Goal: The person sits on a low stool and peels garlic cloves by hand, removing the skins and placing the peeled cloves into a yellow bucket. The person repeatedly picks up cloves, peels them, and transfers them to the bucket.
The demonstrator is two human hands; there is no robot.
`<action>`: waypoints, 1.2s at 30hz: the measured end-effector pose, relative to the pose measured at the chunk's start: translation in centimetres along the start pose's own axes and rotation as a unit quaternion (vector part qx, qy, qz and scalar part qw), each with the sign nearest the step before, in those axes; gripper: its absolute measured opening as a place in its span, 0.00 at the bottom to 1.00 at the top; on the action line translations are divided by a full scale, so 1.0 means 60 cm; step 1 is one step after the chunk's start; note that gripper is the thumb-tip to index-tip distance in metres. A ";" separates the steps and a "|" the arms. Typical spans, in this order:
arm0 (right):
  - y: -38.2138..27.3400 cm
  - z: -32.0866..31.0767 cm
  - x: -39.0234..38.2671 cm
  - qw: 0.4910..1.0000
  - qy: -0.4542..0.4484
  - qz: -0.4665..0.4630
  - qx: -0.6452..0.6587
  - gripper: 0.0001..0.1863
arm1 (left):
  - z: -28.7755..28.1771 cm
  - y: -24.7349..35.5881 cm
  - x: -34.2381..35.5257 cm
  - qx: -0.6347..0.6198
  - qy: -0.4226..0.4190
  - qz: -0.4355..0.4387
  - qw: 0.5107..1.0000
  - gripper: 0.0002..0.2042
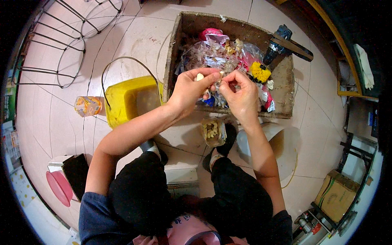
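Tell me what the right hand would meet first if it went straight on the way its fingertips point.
Most likely the small pale piece held by the left hand; the right hand points across toward it. Whether they touch is hard to tell at this depth.

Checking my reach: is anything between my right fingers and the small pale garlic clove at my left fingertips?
Nothing visible: your right fingers are beside that small pale garlic clove, above the rectangular brown wooden box; contact is unclear.

My forearms [136,128] leave passage down to the small container [215,141]; drill [277,48] and yellow brush [260,72] obstruct the crate [284,87] rightward, clearance uncertain.
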State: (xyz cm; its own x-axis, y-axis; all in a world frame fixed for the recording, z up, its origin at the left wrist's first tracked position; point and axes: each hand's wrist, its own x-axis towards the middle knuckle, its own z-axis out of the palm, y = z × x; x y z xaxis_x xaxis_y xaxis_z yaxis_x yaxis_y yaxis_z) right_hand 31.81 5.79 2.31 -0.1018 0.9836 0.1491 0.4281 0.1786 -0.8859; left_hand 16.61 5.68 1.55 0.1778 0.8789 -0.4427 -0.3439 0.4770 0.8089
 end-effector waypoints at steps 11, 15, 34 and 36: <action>0.014 -0.054 0.024 0.989 0.032 0.007 -0.145 0.13 | -0.026 -0.006 0.011 0.068 -0.021 0.009 0.997 0.11; 0.008 -0.040 0.015 0.996 -0.018 -0.059 -0.064 0.10 | -0.031 -0.013 0.017 0.068 -0.037 0.008 0.997 0.10; 0.011 -0.044 0.019 0.987 0.027 -0.034 -0.153 0.10 | -0.038 0.013 0.017 -0.007 -0.142 0.016 0.990 0.13; 0.016 -0.056 0.024 0.971 0.053 -0.042 -0.227 0.15 | -0.041 0.017 0.017 -0.045 -0.123 0.009 0.991 0.13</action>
State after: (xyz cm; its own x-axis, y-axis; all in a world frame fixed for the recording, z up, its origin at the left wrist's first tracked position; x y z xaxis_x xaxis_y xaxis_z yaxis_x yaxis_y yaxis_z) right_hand 35.07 7.49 3.14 -0.0713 0.9578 0.2786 0.7771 0.2284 -0.5864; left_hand 14.16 7.04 0.98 0.3866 0.8679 -0.3117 -0.4280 0.4683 0.7729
